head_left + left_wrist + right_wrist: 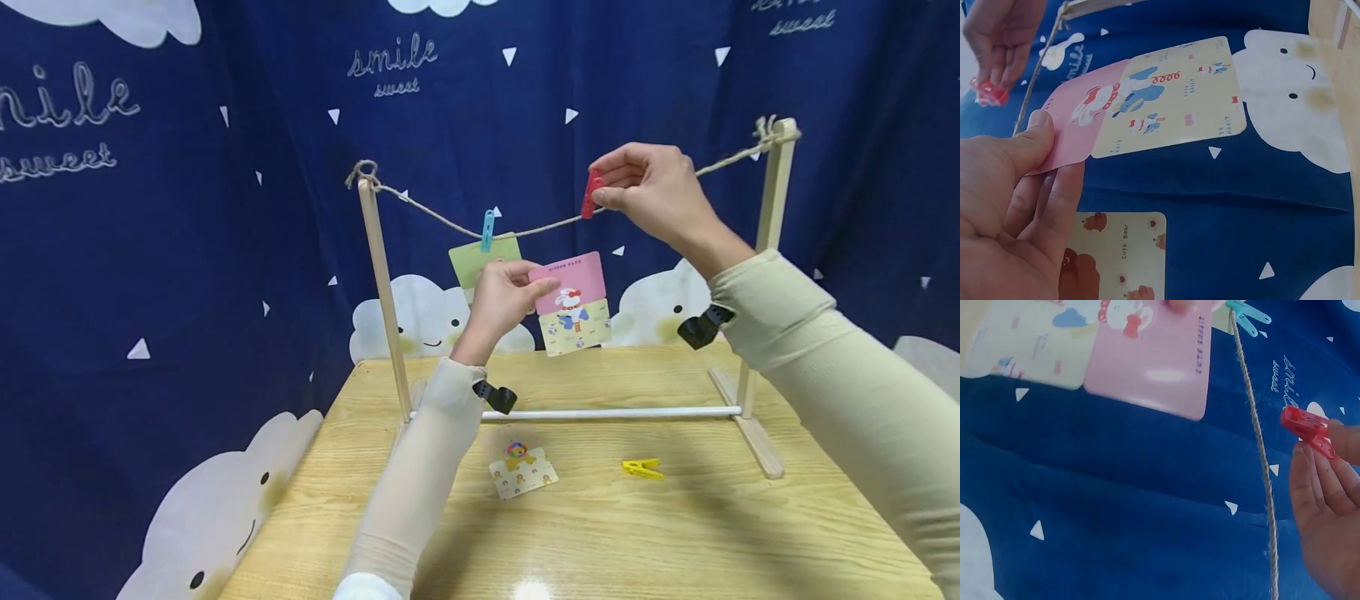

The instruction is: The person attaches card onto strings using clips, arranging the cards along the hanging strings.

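Note:
My left hand (501, 302) pinches the pink upper part of a pink and yellow rabbit card (573, 304) between thumb and fingers, just below the twine (551, 227). A red clothespin (590, 193) is pinched in my right hand (660, 193), beside the line; in the right wrist view the clothespin (1307, 428) stands apart from the twine (1257, 431). Left of these, a blue clothespin (487, 231) clips a green-topped card (480, 257) to the line. My left hand partly covers that card; its bear print (1116, 256) shows in the left wrist view.
Wooden posts (384, 292) (772, 208) hold the twine's ends, joined low down by a white rod (615, 413). On the wooden table (585, 542) lie a lion-print card (522, 472) and a yellow clothespin (642, 468). A dark blue cloud-print curtain (225, 250) hangs behind.

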Tool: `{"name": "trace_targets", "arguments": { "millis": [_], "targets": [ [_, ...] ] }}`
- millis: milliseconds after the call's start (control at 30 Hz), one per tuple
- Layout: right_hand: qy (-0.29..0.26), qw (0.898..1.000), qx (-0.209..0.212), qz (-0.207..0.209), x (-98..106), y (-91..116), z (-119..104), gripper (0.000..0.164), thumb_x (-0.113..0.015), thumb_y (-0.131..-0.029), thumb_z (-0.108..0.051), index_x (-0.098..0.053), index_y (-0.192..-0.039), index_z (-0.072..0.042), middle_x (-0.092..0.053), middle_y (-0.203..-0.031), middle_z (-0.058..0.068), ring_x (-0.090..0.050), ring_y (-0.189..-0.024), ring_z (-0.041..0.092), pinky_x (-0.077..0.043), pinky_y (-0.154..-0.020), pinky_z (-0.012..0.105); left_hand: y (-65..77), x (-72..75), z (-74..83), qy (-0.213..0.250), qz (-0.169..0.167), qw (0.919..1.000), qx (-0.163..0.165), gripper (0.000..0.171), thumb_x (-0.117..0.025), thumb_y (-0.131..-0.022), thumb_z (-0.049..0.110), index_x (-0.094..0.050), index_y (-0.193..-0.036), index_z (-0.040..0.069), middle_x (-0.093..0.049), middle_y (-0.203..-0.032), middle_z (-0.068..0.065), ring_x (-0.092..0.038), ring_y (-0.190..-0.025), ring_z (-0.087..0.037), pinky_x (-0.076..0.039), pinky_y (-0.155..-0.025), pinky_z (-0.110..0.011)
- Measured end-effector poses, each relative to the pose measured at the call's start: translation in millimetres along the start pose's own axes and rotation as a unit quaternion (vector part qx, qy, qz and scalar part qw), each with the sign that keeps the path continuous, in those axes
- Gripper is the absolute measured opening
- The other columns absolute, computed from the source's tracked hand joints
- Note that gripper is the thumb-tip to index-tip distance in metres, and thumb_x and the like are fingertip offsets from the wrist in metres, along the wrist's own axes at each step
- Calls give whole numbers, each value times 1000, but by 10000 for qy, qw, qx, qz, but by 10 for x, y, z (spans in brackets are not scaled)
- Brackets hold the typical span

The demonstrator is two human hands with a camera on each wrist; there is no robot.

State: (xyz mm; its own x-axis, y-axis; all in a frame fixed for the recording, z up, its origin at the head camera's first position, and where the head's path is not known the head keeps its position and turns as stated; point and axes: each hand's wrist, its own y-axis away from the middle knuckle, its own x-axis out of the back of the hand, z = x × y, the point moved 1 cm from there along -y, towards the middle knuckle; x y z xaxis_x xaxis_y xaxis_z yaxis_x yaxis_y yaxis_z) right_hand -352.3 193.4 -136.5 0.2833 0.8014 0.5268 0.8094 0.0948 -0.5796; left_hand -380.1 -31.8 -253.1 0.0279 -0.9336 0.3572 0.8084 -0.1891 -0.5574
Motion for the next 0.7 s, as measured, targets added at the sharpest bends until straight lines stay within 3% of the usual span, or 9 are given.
{"name": "trace_targets", "arguments": {
  "millis": [100,200,433,700],
  "targets": [
    [3,10000,95,16,-53,-68,-45,37,-75,-96,-25,-70,-130,-13,-73,-117,6,-68,-99,14,-55,-85,21,-31,-6,12,0,-48,10000,76,16,-85,-88,30,-81,-91,15,-69,-70,1,-55,-58,-12,-42,-51,-27],
    [49,9999,142,12,-98,-126,-79,34,-75,-96,-23,-70,-128,-12,-73,-115,7,-68,-98,14,-55,-84,21,-54,-9,23,-25,-75,9999,124,17,-84,-88,33,-81,-91,17,-67,-69,0,-54,-55,-13,-42,-48,-25],
    [155,9998,112,-96,-181,-179,-152,29,-73,-96,-18,-71,-124,-11,-73,-112,7,-67,-96,16,-55,-82,22,-87,-17,42,-124,40,9996,256,18,-84,-88,34,-81,-91,17,-71,-74,1,-53,-57,-13,-37,-47,-25],
    [310,9993,-36,-214,-217,-228,-166,25,-74,-96,-19,-74,-120,-12,-76,-109,7,-67,-96,17,-56,-85,30,-113,-18,72,-137,67,9994,301,20,-85,-86,36,-81,-94,18,-75,-80,4,-59,-63,-13,-40,-49,-26]
  ]
}}
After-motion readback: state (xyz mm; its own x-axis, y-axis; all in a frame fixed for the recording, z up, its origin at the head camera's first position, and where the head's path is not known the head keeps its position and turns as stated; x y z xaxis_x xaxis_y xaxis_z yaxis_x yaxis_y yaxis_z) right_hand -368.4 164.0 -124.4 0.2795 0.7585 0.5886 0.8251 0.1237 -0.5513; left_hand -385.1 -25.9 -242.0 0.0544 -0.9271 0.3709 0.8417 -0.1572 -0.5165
